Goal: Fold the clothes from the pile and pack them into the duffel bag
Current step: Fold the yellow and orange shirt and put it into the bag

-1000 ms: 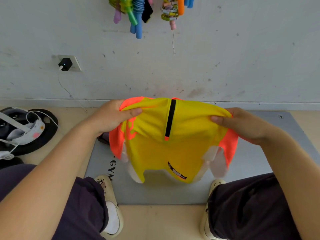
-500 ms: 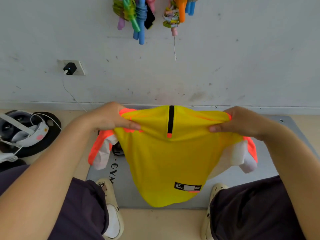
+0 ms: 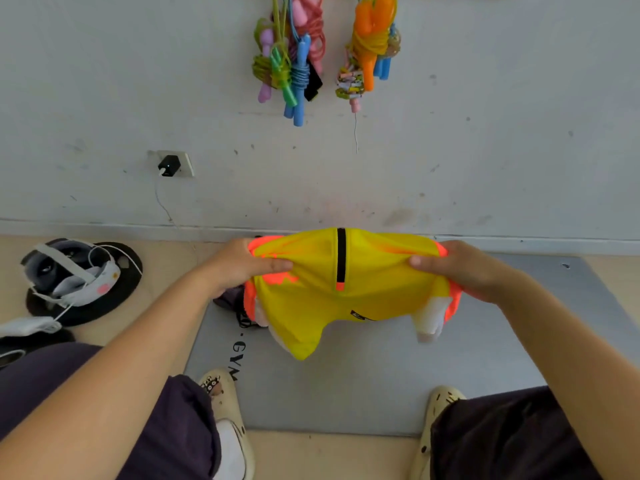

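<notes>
A yellow garment [image 3: 325, 299] with orange trim, a black centre stripe and white lining hangs in the air above the grey mat [image 3: 363, 386]. My left hand [image 3: 242, 266] grips its left top edge and my right hand [image 3: 460, 268] grips its right top edge, thumbs on the front. The cloth bunches between them and its lower corner points down. A dark item [image 3: 230, 299] lies on the mat behind the left side of the garment. No duffel bag is in view.
Coloured jump ropes [image 3: 294, 64] hang on the white wall ahead. A wall socket with a black charger [image 3: 171, 165] sits to the left. A headset on a black round plate [image 3: 79, 278] lies on the floor at left. My knees and cream clogs [image 3: 225, 403] frame the mat.
The garment hung long and spread half a second ago; now it is drawn up and bunched shorter. My hands have lifted it toward the wall, and the camera has tilted up.
</notes>
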### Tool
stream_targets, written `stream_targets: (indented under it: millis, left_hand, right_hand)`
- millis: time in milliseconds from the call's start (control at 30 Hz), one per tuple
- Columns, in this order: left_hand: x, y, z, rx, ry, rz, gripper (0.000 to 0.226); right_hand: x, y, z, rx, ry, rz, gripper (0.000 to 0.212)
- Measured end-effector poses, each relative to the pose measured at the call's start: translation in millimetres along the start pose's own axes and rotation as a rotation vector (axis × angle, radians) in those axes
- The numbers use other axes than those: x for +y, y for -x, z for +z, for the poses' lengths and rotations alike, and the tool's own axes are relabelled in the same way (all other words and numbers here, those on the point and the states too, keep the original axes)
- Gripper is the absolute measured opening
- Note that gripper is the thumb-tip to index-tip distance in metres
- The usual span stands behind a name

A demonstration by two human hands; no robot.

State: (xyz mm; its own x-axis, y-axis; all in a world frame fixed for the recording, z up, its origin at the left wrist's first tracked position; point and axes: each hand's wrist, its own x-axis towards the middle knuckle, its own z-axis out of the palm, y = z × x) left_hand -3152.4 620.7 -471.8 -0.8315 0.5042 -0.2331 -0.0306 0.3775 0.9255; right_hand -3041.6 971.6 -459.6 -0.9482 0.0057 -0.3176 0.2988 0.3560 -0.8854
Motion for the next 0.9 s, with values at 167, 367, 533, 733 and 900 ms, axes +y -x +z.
stream_targets:
  millis: [167, 367, 533, 733, 900]
  left_hand:
    - [-6, 22, 9, -0.112, -0.028, -0.082, 0.092]
    - [47, 8, -6, -0.02, 0.004, 0.094, 0.066]
    - [14, -57, -6, 0.048, -0.23, 0.047, 0.048]
    - [-171, -122, 57, -0.197, -0.589, -0.267, 0.042]
    - [-248, -150, 84, -0.182, -0.693, -0.345, 0.048]
  right_hand:
    - [9, 21, 10, -0.074, 0.029, 0.102, 0.084]
    - [-29, 20, -19, 0.063, 0.055, -0.041, 0.058]
    - [-3, -35, -19, 0.143, 0.08, 0.037, 0.054]
    - [157, -122, 35, -0.013, 0.364, 0.422, 0.042]
    - [231, -158, 49, -0.162, 0.504, 0.515, 0.035]
